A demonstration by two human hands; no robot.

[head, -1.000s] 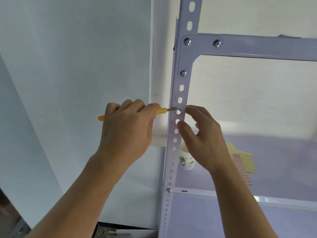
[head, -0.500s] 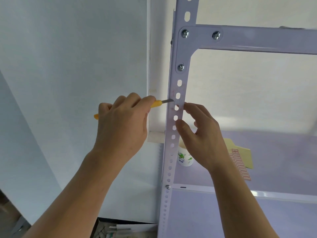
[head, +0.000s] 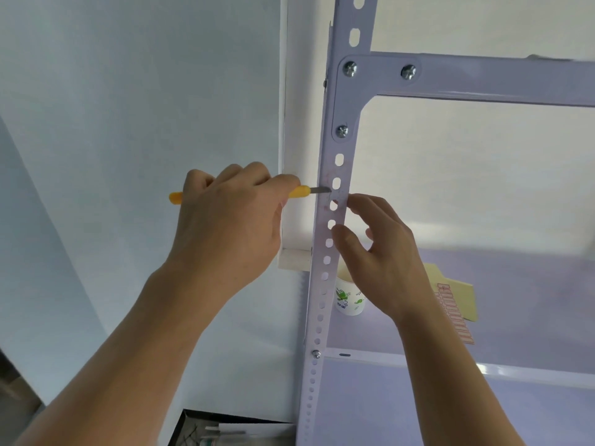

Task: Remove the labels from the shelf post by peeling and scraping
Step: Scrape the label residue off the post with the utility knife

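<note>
Label residue [head: 325, 202]: faint pink smear at mid-height on the shelf post [head: 323, 284], which runs 12 to 6 o'clock.
Knife [head: 299, 191]: yellow handle, tip on the smear, entering from 9 o'clock.
Left hand [head: 228, 220]: clamped round the handle.
Right hand [head: 383, 252]: thumb and forefinger grip the post's 3 o'clock edge.
Technique: blade shallow, short strokes, clear of those fingers.

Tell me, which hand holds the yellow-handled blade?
The left hand grips the yellow-handled blade; the right hand only holds the shelf post.
</note>
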